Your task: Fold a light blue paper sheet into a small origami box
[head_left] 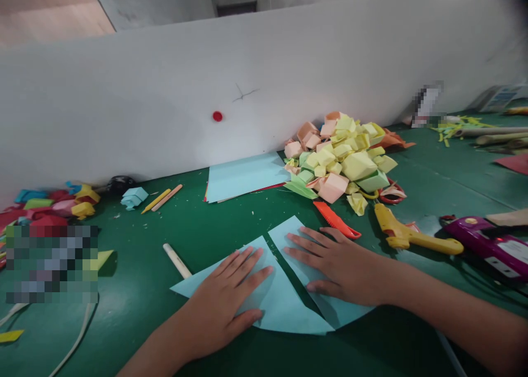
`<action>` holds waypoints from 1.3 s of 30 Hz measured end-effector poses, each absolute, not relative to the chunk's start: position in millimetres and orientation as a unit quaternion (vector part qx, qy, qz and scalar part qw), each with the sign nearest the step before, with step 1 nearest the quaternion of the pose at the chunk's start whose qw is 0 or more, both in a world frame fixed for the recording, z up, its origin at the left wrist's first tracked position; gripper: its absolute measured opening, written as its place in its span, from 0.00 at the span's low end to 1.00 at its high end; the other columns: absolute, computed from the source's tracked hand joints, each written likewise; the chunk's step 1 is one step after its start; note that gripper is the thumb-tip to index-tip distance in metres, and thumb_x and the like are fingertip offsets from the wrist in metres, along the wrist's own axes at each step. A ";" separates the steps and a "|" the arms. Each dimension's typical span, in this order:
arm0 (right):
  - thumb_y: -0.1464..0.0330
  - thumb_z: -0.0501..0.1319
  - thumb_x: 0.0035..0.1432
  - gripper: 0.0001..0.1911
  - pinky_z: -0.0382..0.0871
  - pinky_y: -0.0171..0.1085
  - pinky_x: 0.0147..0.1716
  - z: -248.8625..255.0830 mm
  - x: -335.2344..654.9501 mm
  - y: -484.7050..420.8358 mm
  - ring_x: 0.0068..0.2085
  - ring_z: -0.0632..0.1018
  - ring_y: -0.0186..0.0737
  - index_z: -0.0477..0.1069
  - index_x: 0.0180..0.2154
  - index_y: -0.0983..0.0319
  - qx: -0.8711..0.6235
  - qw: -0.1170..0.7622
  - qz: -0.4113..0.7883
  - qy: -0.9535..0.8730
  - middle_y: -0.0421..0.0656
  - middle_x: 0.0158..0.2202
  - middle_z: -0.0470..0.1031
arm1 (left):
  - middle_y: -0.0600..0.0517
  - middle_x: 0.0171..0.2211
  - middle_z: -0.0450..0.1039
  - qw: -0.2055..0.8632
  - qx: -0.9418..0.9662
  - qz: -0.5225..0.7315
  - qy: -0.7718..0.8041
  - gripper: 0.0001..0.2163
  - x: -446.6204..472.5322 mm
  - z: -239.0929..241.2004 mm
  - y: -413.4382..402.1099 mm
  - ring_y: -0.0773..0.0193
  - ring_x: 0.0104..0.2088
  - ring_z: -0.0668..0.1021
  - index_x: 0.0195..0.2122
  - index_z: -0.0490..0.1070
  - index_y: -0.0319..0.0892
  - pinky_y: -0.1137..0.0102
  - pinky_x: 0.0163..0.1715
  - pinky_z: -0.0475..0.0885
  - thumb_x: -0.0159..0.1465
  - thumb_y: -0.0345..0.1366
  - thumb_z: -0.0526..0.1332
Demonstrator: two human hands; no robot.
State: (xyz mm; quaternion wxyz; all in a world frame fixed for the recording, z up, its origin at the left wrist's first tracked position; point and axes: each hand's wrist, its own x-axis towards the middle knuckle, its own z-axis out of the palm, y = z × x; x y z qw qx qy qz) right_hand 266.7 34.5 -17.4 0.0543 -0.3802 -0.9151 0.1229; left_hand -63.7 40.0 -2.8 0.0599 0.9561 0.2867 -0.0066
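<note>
Green desk (165, 228) runs under everything. At its far left lies a heap of red, yellow and blue folded scraps (53, 201), then a small blue folded piece (134, 197), two pencils (161, 199) and a white stick (176, 260). Next comes the left hand (231, 300), spread wide and flat, gripping nothing, pressing the left flap of a light blue paper (289, 311) that lies on the desk's near edge, right before the person. The right hand (342, 264), equally wide and flat, pins the other flap. One fold looks made already, with a narrow gap between the two flaps; the sheet is far from any closed shape. Behind sit spare blue sheets (243, 176) and a pile of yellow, green and peach cubes (342, 159). Rightward lie an orange cutter (336, 220), a yellow glue gun (412, 235) and a purple tool (490, 245), all untouched.
</note>
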 end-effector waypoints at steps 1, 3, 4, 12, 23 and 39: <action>0.48 0.49 0.71 0.35 0.53 0.70 0.63 -16.5 266.8 34.5 0.72 0.52 0.65 0.46 0.73 0.53 -0.382 0.051 0.123 -0.915 0.49 0.74 0.48 | 0.54 0.75 0.38 0.061 0.956 -0.008 0.288 0.30 -63.7 -2.6 40.0 0.47 0.72 0.54 0.74 0.43 0.57 0.51 0.70 0.55 0.74 0.51 0.53; 0.48 0.48 0.72 0.35 0.53 0.71 0.63 -14.4 266.5 34.5 0.72 0.52 0.65 0.47 0.73 0.54 -0.379 0.044 0.126 -0.915 0.49 0.74 0.48 | 0.54 0.75 0.38 0.063 0.955 -0.011 0.288 0.31 -63.6 -2.4 40.0 0.47 0.73 0.54 0.75 0.42 0.57 0.50 0.70 0.54 0.74 0.51 0.52; 0.48 0.48 0.72 0.35 0.53 0.71 0.63 -13.5 266.3 34.6 0.72 0.52 0.66 0.47 0.73 0.54 -0.378 0.043 0.128 -0.916 0.50 0.74 0.48 | 0.54 0.75 0.38 0.064 0.955 -0.011 0.288 0.31 -63.6 -2.3 40.1 0.47 0.73 0.54 0.75 0.42 0.58 0.50 0.70 0.54 0.74 0.51 0.52; 0.48 0.48 0.72 0.36 0.52 0.73 0.62 -15.6 265.9 35.8 0.72 0.52 0.67 0.47 0.73 0.55 -0.378 0.041 0.127 -0.916 0.50 0.74 0.47 | 0.54 0.75 0.38 0.065 0.955 -0.012 0.290 0.30 -64.1 -2.0 39.9 0.47 0.73 0.53 0.74 0.42 0.57 0.51 0.70 0.54 0.75 0.51 0.52; 0.48 0.51 0.70 0.36 0.51 0.71 0.64 -14.6 270.1 38.2 0.73 0.50 0.65 0.46 0.73 0.52 -0.365 0.053 0.148 -0.918 0.50 0.74 0.48 | 0.53 0.75 0.37 0.069 0.954 -0.023 0.291 0.31 -63.5 -1.0 39.4 0.47 0.73 0.52 0.75 0.41 0.58 0.50 0.70 0.54 0.75 0.51 0.52; 0.45 0.51 0.69 0.39 0.52 0.69 0.63 -15.5 273.6 39.1 0.73 0.50 0.64 0.44 0.73 0.52 -0.359 0.038 0.137 -0.923 0.50 0.74 0.48 | 0.53 0.75 0.38 0.067 0.956 -0.012 0.284 0.31 -62.6 -2.6 41.1 0.46 0.73 0.53 0.75 0.43 0.56 0.50 0.70 0.53 0.74 0.51 0.53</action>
